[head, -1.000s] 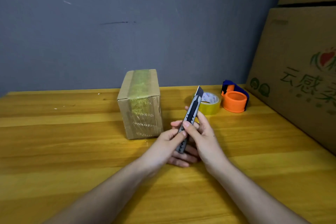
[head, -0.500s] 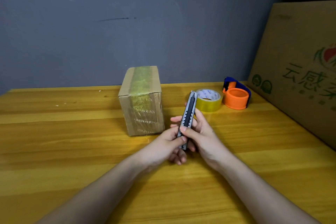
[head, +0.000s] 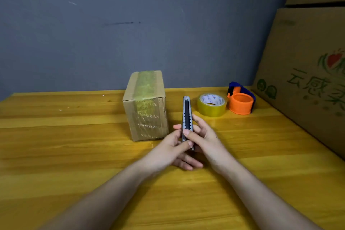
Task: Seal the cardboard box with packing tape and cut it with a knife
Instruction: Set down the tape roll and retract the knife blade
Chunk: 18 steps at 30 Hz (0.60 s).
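1. Both hands, left (head: 169,150) and right (head: 204,137), fingers closed on knife (head: 186,115), tip at 12 o'clock.
2. Taped box (head: 146,106) on table (head: 65,155), just left of knife.
3. Tape roll (head: 211,104) at 2 o'clock.

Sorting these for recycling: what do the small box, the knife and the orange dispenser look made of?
Small box: matte brown cardboard, with glossy yellowish tape over the top and front. Knife: grey body that looks like metal, with a black, probably plastic slider track down the middle. Orange dispenser: smooth moulded plastic, evenly coloured, with a blue part behind.
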### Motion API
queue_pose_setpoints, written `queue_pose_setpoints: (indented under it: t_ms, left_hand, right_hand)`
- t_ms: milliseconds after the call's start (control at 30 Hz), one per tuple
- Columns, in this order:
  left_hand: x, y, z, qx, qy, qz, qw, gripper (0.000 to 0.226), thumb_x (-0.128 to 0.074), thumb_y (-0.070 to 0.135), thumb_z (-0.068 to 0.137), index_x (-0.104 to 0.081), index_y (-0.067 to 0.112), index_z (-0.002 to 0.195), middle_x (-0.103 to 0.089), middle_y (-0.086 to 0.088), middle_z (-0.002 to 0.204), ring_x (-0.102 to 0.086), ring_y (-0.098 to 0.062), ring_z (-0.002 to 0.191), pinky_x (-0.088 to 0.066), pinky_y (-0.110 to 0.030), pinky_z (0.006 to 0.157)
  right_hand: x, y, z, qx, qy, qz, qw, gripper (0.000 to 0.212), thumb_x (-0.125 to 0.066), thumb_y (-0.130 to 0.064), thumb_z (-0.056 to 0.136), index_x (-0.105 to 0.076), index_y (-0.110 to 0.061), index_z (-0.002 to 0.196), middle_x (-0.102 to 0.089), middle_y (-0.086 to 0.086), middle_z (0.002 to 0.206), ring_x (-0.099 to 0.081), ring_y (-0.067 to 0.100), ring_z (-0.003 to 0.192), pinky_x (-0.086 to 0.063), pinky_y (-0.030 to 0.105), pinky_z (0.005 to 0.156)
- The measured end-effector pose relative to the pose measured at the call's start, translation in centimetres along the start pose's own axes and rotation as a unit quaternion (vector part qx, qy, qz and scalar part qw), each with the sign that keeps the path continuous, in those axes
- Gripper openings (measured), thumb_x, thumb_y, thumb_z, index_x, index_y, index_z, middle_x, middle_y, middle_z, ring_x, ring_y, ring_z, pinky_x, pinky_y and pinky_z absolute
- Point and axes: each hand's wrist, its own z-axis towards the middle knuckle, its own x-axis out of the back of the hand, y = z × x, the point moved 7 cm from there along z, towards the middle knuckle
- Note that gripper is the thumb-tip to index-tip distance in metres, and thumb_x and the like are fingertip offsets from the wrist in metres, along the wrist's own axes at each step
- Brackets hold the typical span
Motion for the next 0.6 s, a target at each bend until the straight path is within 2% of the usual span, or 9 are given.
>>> queue_pose_setpoints:
  t_ms: [133, 200, 300, 333, 433, 467, 600]
  left_hand:
    - [0.3, 0.0, 0.3, -0.038, 0.064, 0.046, 0.996, 0.015, -0.044, 0.006, 0.097, -0.049, 0.011, 0.111, -0.071, 0.002, 0.078, -0.070, -0.012, 0.054, -0.053, -0.018, 0.045]
    - [0.3, 0.1, 0.6, -0.045, 0.089, 0.056, 0.993, 0.014, -0.043, 0.005, 0.097, -0.050, 0.008, 0.109, -0.069, 0.001, 0.076, -0.069, -0.010, 0.052, -0.052, -0.017, 0.044]
    - [-0.1, 0.2, 1.0, -0.048, 0.119, 0.052, 0.990, 0.015, -0.041, 0.003, 0.098, -0.046, 0.010, 0.110, -0.066, -0.006, 0.079, -0.068, -0.011, 0.049, -0.053, -0.018, 0.043]
    - [-0.1, 0.2, 1.2, -0.052, 0.138, 0.049, 0.988, 0.016, -0.042, 0.003, 0.097, -0.042, 0.011, 0.111, -0.066, -0.007, 0.078, -0.067, -0.012, 0.047, -0.053, -0.020, 0.043]
    - [0.1, 0.4, 1.8, -0.057, 0.203, 0.060, 0.976, 0.027, -0.051, 0.005, 0.094, -0.033, 0.013, 0.112, -0.066, -0.009, 0.077, -0.065, -0.013, 0.044, -0.055, -0.025, 0.043]
    - [0.0, 0.5, 2.1, -0.049, 0.217, 0.068, 0.973, 0.031, -0.053, 0.004, 0.092, -0.032, 0.013, 0.112, -0.066, -0.008, 0.077, -0.064, -0.012, 0.042, -0.055, -0.026, 0.043]
    - [0.0, 0.8, 3.7, 0.008, 0.266, 0.114, 0.957, 0.038, -0.057, 0.004, 0.088, -0.037, 0.007, 0.121, -0.064, -0.006, 0.077, -0.060, -0.006, 0.038, -0.054, -0.023, 0.042]
  right_hand:
    - [0.5, 0.0, -0.2, 0.011, 0.064, -0.003, 0.998, 0.047, -0.051, -0.004, 0.093, -0.039, -0.013, 0.137, -0.071, 0.007, 0.101, -0.069, 0.012, 0.076, -0.055, 0.022, 0.064]
    - [0.8, -0.1, -0.3, 0.023, 0.097, -0.005, 0.995, 0.047, -0.053, -0.004, 0.092, -0.040, -0.014, 0.136, -0.071, 0.006, 0.095, -0.068, 0.014, 0.076, -0.056, 0.025, 0.069]
    - [1.2, -0.5, -0.2, 0.029, 0.128, -0.008, 0.991, 0.049, -0.056, -0.004, 0.091, -0.040, -0.017, 0.135, -0.073, 0.005, 0.091, -0.067, 0.023, 0.086, -0.053, 0.037, 0.084]
    - [1.4, -0.8, -0.1, 0.026, 0.134, -0.007, 0.991, 0.049, -0.057, -0.004, 0.090, -0.041, -0.017, 0.135, -0.073, 0.006, 0.091, -0.067, 0.025, 0.087, -0.053, 0.038, 0.084]
    - [2.2, -1.5, 0.5, 0.011, 0.163, -0.040, 0.986, 0.049, -0.059, -0.004, 0.089, -0.041, -0.016, 0.133, -0.070, 0.009, 0.095, -0.066, 0.022, 0.082, -0.053, 0.024, 0.073]
    - [2.6, -1.7, 0.8, 0.002, 0.177, -0.069, 0.982, 0.050, -0.059, -0.004, 0.089, -0.041, -0.015, 0.134, -0.068, 0.011, 0.098, -0.065, 0.022, 0.082, -0.053, 0.024, 0.073]
    - [4.1, -1.7, 2.8, -0.071, 0.182, -0.188, 0.963, 0.054, -0.061, -0.010, 0.089, -0.039, -0.005, 0.138, -0.064, 0.016, 0.113, -0.063, 0.026, 0.096, -0.048, 0.036, 0.091]
